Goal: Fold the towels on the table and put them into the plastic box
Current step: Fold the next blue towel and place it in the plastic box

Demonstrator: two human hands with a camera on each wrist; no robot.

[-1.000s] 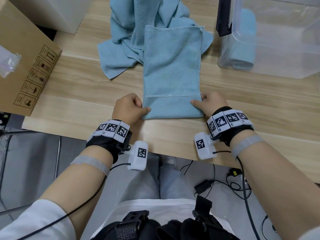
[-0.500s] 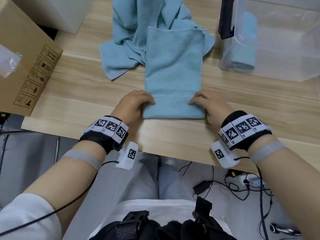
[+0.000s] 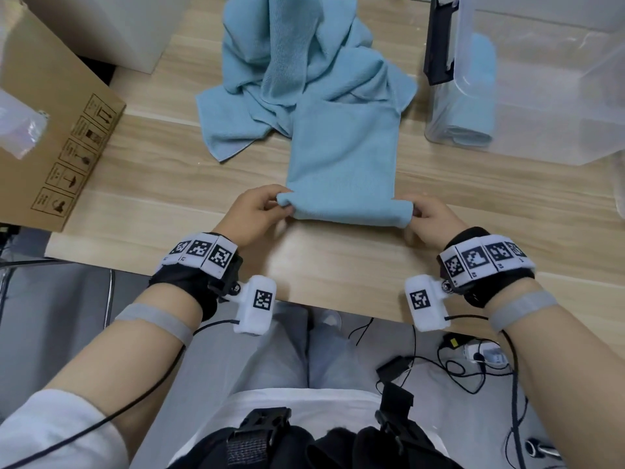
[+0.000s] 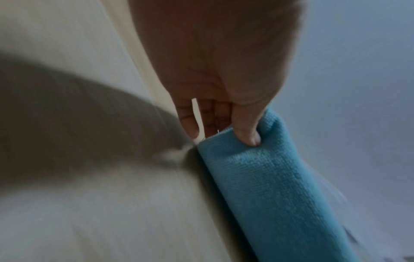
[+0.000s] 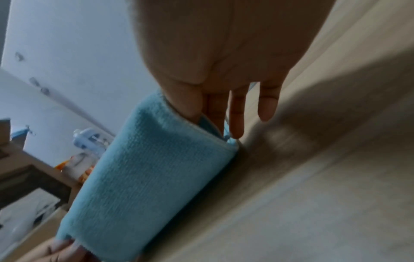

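A light blue towel lies folded into a long strip on the wooden table, its near end turned into a low roll. My left hand pinches the roll's left end, thumb on top. My right hand pinches the right end, thumb tucked into the fold. The roll lies on the table between both hands. A clear plastic box at the back right holds one rolled blue towel.
A heap of crumpled blue towels lies behind the strip. A cardboard box stands at the left, with a white box behind it. A black latch sits on the plastic box's left side. Cables lie on the floor below the table edge.
Both hands moved away from me, turning the towel's near end over into a roll. The flat part of the strip is shorter. The hands went from pressing the fold to pinching the roll's ends.
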